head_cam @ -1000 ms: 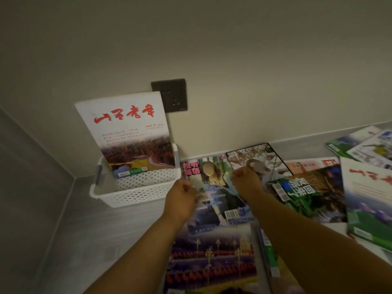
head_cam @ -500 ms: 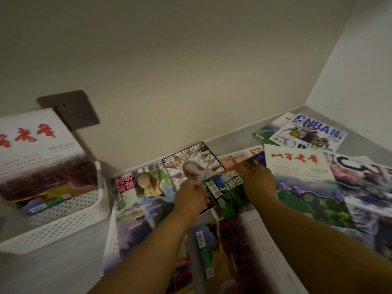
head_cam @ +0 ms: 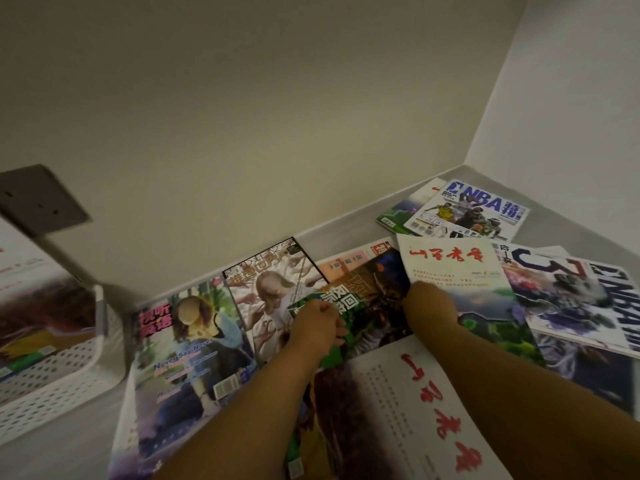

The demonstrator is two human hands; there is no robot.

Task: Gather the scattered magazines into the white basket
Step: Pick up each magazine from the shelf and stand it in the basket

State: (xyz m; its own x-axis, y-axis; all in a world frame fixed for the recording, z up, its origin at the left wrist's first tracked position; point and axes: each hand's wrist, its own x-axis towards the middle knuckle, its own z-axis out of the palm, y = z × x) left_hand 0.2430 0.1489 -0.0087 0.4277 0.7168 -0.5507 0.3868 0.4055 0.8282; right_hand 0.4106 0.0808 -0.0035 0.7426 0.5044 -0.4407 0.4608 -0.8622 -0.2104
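Several magazines lie overlapping on the grey surface. A dark green and brown magazine (head_cam: 372,299) sits in the middle of them. My left hand (head_cam: 317,327) grips its left edge and my right hand (head_cam: 429,311) grips its right edge. The white perforated basket (head_cam: 52,382) stands at the far left with one white magazine with red script (head_cam: 38,306) leaning in it. Beside the green one lie a magazine with a woman in a hat (head_cam: 187,358), a pale-figure cover (head_cam: 273,289) and another white one with red script (head_cam: 457,275).
NBA magazines (head_cam: 467,211) lie at the back right near the room corner. A large white cover with red characters (head_cam: 415,410) lies under my forearms. A dark wall socket (head_cam: 38,199) sits above the basket. The wall runs close behind the magazines.
The view swung right, leaving the basket at the left edge. Both hands left the woman-in-hat magazine, moved right and took hold of the green and brown one.
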